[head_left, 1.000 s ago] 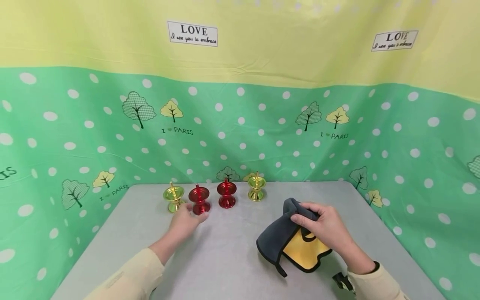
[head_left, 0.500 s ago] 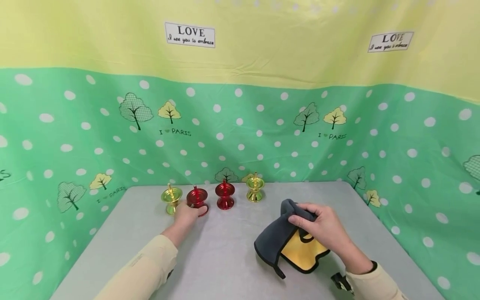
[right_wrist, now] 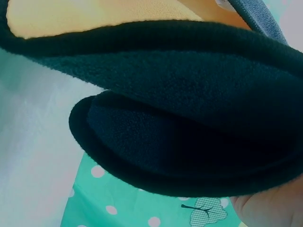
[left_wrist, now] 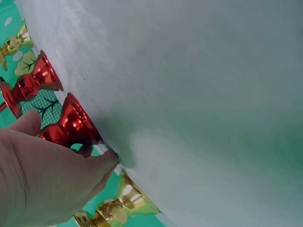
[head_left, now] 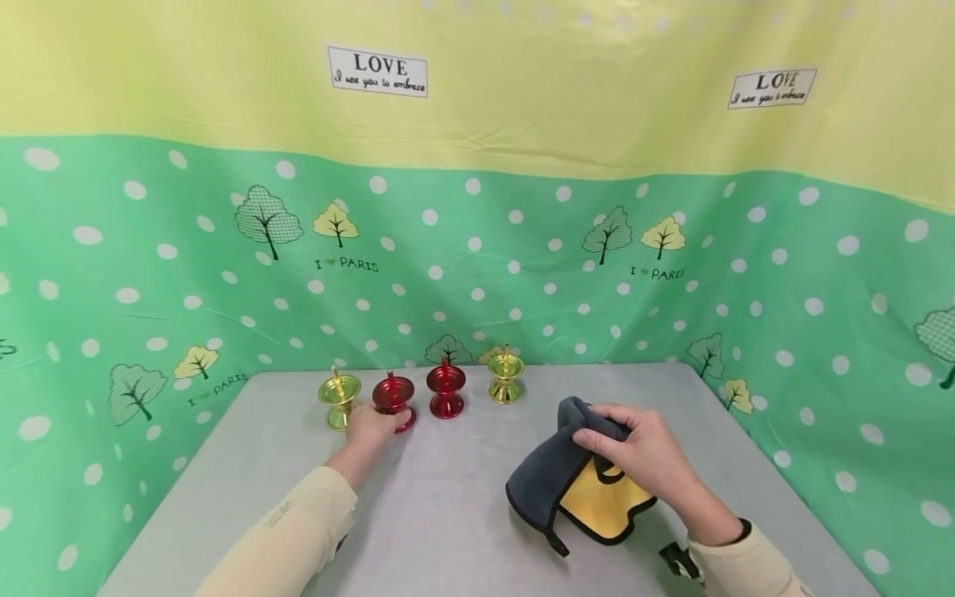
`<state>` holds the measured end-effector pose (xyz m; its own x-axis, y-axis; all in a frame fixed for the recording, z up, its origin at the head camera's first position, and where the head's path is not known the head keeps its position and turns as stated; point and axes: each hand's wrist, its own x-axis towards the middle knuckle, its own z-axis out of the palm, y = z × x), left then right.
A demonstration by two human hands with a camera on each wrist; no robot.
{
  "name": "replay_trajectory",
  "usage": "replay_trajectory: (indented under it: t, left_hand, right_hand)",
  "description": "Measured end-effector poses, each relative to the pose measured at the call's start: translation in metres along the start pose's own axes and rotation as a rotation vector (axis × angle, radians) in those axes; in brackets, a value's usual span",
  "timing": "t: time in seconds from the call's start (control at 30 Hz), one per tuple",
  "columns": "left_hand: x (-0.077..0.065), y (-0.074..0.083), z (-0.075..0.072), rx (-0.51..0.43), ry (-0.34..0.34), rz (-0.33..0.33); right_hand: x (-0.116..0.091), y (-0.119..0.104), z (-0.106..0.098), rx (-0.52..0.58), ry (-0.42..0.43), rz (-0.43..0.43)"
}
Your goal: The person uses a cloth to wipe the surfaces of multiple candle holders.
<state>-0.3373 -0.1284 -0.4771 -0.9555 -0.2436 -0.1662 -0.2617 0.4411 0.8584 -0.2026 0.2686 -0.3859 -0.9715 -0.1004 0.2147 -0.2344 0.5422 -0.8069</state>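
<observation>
"What's your left hand (head_left: 370, 431) doing?"

"Curled round the low part of a shiny red stand with a shallow cup and flared foot (head_left: 393, 388), thumb on one side, fingers opposite. In my left wrist view a fingertip is down by the foot."

"Where is that stand?"

"Upright on the grey table (head_left: 448, 514), between a shiny gold stand of similar shape (head_left: 340, 388) and a second red stand (head_left: 446, 380), just beside it but not touching."

"And your right hand (head_left: 647, 448)?"

"My thumb and fingers pinch the top of a soft dark blue-grey fabric piece with yellow lining and black edging (head_left: 540, 481). It droops in loose folds; whether its lower edge meets the table, I can't tell."

"Anything further back?"

"Another gold stand (head_left: 506, 377), upright, right of both red ones, near the green-and-yellow printed curtain (head_left: 477, 274)."
</observation>
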Motion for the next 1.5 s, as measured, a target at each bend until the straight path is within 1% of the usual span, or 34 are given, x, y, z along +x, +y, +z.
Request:
replay_trajectory:
  t: [0.23, 0.37, 0.63, 0.77, 0.87, 1.0, 1.1, 1.17, 1.3, 1.4, 1.5]
  left_hand:
    - [0.002, -0.003, 0.002, 0.048, 0.015, 0.031]
    - [0.000, -0.004, 0.002, 0.081, 0.027, 0.047]
    - [0.001, -0.008, 0.004, 0.170, 0.041, 0.133]
    - [-0.001, -0.010, 0.005, 0.173, 0.050, 0.166]
    - [-0.005, -0.008, 0.005, 0.142, 0.072, 0.209]
    - [-0.015, 0.001, 0.003, 0.061, 0.075, 0.287]
    - [-0.026, 0.010, 0.001, -0.003, 0.043, 0.340]
    - [-0.035, 0.015, -0.002, -0.038, 0.019, 0.364]
    - [-0.051, 0.020, -0.004, -0.077, -0.027, 0.394]
    - [-0.063, 0.023, -0.004, -0.096, -0.046, 0.408]
    - [-0.075, 0.026, -0.004, -0.102, -0.062, 0.427]
  right_hand:
    - [-0.001, -0.001, 0.000, 0.011, -0.009, 0.016]
    - [-0.001, -0.001, 0.002, 0.010, -0.009, 0.024]
    - [-0.003, 0.001, 0.004, 0.003, -0.001, 0.011]
    - [-0.004, 0.001, 0.004, 0.008, 0.002, 0.021]
    - [-0.005, 0.002, 0.004, 0.017, 0.002, 0.024]
    - [-0.004, 0.001, 0.004, 0.030, 0.002, 0.021]
    - [-0.004, 0.001, 0.004, 0.029, 0.007, 0.009]
    - [-0.004, 0.000, 0.005, 0.024, 0.009, 0.000]
    - [-0.002, -0.001, 0.007, 0.027, 0.011, 0.008]
    - [-0.001, -0.003, 0.010, 0.035, 0.005, 0.009]
    - [0.000, -0.006, 0.012, 0.031, -0.004, -0.007]
